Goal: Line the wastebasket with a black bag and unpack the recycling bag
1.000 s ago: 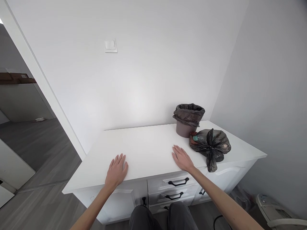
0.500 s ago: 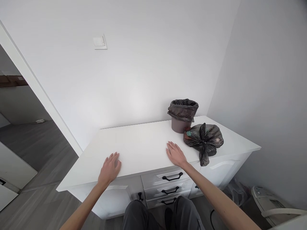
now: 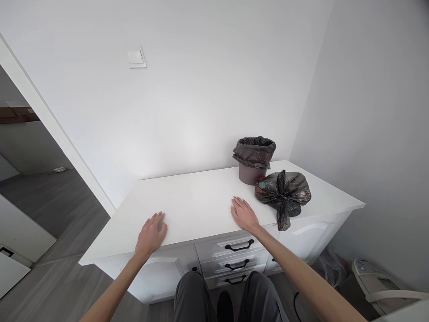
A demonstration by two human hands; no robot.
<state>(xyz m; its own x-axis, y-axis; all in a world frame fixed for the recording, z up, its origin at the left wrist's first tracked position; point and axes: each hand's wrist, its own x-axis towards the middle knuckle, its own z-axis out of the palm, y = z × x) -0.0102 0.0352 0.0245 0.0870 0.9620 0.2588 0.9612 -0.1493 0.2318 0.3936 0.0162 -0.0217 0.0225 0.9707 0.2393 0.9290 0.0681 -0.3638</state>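
From the wall [image 3: 191,89], the white cabinet top [image 3: 194,201] ran to its front edge. A knotted dark bag [image 3: 296,190], something green [image 3: 262,184] inside, lay just right of my right hand [image 3: 244,214]; behind it stood a bin [image 3: 248,175], black liner [image 3: 253,156] folded over the rim. My left hand [image 3: 149,235], like the right, rested palm-down, fingers outstretched, holding nothing, white top between them.

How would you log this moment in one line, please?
left hand: on cabinet top; right hand: same, near knotted garbage bag; trash bin: lined, upright
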